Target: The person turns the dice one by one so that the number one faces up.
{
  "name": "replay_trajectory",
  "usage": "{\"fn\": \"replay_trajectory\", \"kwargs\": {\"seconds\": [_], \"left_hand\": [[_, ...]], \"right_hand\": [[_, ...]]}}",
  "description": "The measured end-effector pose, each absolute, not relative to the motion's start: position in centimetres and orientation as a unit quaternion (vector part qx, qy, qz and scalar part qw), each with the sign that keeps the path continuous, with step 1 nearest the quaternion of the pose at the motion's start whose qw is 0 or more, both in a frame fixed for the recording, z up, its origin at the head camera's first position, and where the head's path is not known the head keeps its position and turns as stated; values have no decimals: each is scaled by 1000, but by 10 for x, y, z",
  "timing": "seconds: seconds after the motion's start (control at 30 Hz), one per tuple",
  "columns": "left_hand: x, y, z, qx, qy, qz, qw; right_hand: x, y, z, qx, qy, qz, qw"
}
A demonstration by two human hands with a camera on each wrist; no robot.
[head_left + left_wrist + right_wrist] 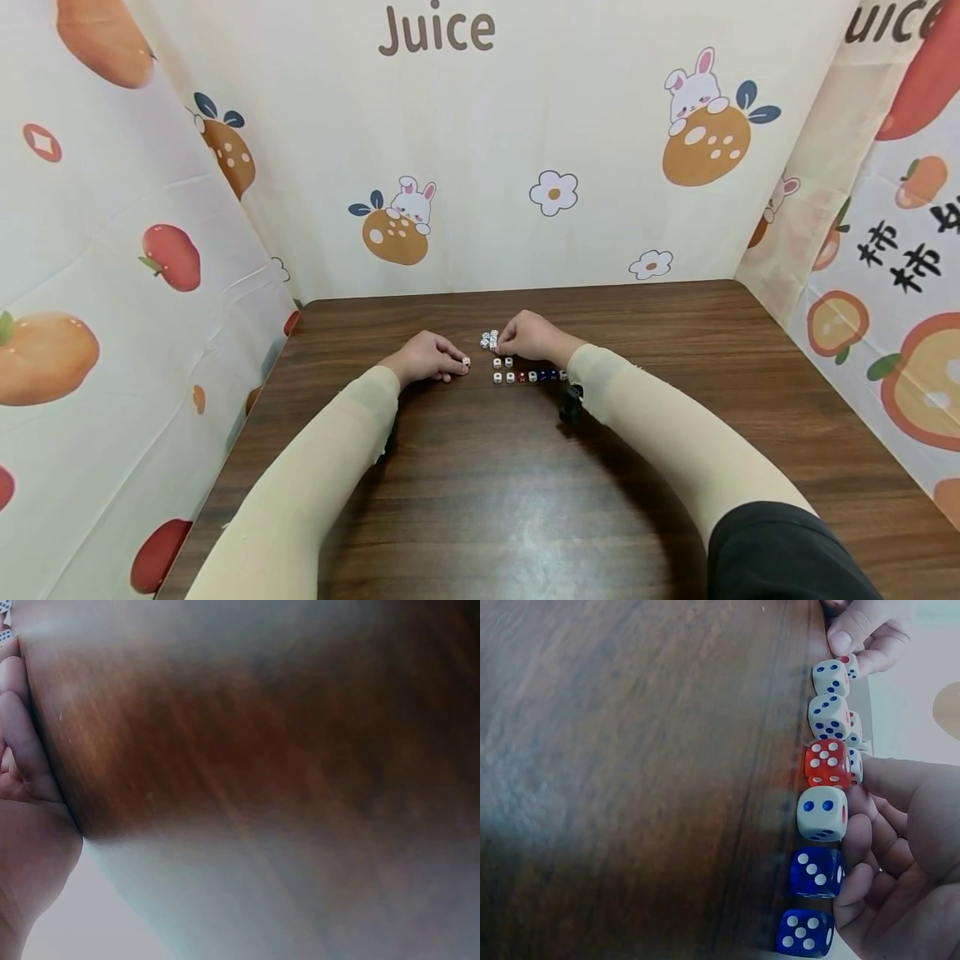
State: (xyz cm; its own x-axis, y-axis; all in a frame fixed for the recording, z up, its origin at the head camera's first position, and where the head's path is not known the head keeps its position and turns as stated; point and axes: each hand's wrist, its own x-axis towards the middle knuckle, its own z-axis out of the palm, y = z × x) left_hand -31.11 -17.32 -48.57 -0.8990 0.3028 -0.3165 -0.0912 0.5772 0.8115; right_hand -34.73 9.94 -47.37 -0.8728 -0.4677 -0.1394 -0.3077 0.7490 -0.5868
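Near the middle of the table, my left hand pinches a white die at its fingertips. In the left wrist view curled fingers show at the edge. Across from it, my right hand has thumb and fingertips on a white die at the side of a small cluster of white dice. Below that hand runs a row of dice: white ones, a red die, a blue die and another blue die. Two white dice sit between cluster and row.
The brown wooden table extends toward the person. A printed cloth with fruit and rabbits hangs behind it and along both sides. A black wrist device is under the right wrist, near the row's right end.
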Motion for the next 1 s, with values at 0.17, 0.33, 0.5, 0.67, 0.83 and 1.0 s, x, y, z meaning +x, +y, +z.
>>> {"fn": "replay_trajectory", "kwargs": {"seconds": [0.17,0.33,0.5,0.67,0.83,1.0], "left_hand": [[-311,-173,-485,62,861,458,214],[-310,-173,-484,62,860,459,212],[-310,-173,-484,60,860,459,214],[-311,-173,-484,60,861,457,214],[-311,-173,-484,61,861,457,216],[-311,-172,-484,59,860,458,216]], "right_hand": [[-346,99,-472,-201,922,-298,142],[-347,98,-474,-191,925,-299,137],[-349,98,-476,-198,926,-291,135],[-348,100,-475,-205,923,-292,145],[-348,101,-475,-211,921,-294,146],[-350,101,-476,-217,916,-303,145]]}}
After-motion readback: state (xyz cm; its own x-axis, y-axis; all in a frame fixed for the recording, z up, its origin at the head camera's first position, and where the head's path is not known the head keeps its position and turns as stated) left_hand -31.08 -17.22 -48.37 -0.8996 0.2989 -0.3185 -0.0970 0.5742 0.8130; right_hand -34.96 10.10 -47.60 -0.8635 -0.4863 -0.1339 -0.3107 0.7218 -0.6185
